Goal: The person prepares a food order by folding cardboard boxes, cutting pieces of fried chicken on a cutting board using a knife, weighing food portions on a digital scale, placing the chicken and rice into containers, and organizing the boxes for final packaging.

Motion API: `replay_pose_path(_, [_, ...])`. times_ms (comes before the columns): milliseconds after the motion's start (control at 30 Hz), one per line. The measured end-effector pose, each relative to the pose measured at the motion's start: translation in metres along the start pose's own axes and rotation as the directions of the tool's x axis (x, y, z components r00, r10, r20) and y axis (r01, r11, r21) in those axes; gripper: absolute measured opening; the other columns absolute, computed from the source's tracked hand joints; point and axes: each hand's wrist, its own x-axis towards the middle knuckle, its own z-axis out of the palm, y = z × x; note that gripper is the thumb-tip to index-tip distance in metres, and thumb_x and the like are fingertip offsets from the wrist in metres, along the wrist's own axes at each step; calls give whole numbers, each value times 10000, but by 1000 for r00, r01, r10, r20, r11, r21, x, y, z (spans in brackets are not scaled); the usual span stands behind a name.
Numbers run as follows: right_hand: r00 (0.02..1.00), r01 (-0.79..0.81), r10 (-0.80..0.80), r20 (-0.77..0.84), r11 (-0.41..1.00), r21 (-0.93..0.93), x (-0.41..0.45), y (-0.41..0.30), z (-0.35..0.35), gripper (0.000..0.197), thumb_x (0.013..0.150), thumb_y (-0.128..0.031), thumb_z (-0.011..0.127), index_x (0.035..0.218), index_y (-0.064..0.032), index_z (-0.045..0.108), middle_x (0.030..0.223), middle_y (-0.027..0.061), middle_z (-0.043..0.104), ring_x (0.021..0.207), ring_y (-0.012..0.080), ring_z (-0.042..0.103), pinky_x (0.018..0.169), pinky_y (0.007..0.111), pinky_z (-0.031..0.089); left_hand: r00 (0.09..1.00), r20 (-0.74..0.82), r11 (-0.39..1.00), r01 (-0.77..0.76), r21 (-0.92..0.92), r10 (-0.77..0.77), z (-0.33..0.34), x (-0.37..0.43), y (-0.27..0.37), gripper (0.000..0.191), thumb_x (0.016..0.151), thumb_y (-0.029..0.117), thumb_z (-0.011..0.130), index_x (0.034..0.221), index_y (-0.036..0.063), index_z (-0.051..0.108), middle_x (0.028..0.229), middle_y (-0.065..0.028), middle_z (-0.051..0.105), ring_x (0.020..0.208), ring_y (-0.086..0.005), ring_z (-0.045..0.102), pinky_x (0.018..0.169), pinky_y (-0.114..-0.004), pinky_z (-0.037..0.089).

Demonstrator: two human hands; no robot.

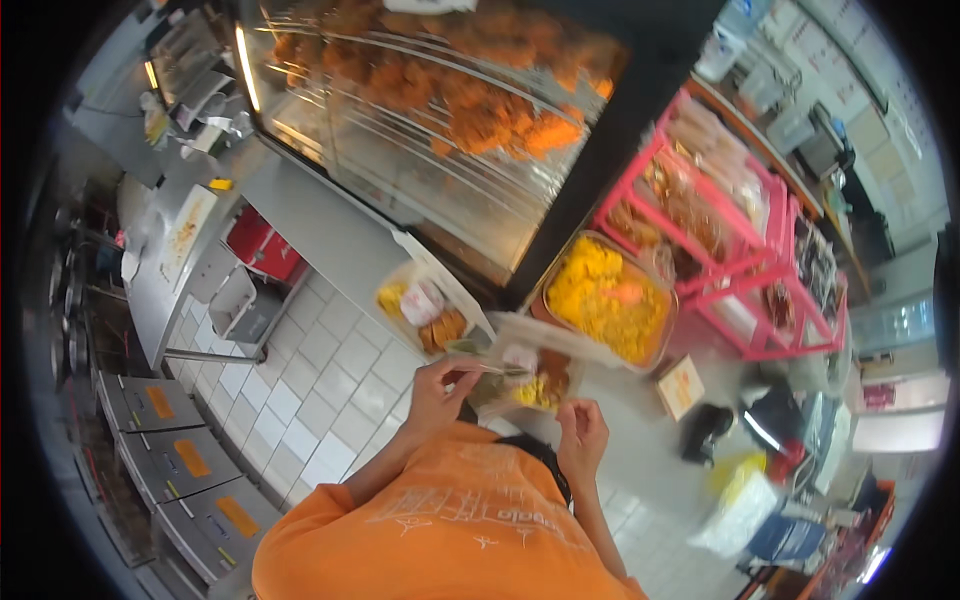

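My left hand (444, 394) pinches a thin, blurred strip (504, 370) over an open takeaway meal box (487, 409). Inside that box lie a white wrapped bundle (519, 358), yellow scrambled-looking food (531, 391) and a brown piece of food (556, 384). My right hand (583, 435) hovers at the box's near right side with its fingers curled together; whether anything thin is between them cannot be made out. A second open meal box (405, 334) stands to the left, holding cut fried pieces (442, 331), another wrapped bundle (421, 303) and yellow food.
Ahead rises a glass display warmer (442, 202) full of fried chicken (480, 112). Right of the boxes is a tray of yellow food (604, 292), beside pink racks (697, 202) of packaged goods. A small printed box (681, 387) sits on the counter. Grey metal-fronted units (187, 465) line the lower left.
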Motion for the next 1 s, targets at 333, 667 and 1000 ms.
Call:
replay_pose_path(333, [892,-67,-126,435,913,402,39,9,30,565,862,20,723,1385,-14,511,1312,62,564,1192,178,556,993,314,466,755,621,858,447,-254,-209,2,42,-43,250,950,36,643,1199,54,650,1133,-31,688,1047,-133,650,955,-302,508])
replay_pose_path(667, [979,185,-201,-43,953,-238,21,15,0,170,862,69,684,1013,-8,691,915,59,677,897,161,665,793,276,532,710,704,787,418,-454,30,5,45,-2,205,950,70,663,1153,40,657,1095,-18,678,1023,-95,627,905,-274,496])
replay_pose_path(1000, [885,421,-464,37,765,-486,19,-7,22,314,872,-95,724,1180,-46,682,1315,168,624,1189,320,587,985,407,478,750,656,997,-37,-75,77,-39,49,-4,227,981,145,659,1181,39,641,1116,-10,657,1065,-99,574,951,-277,461])
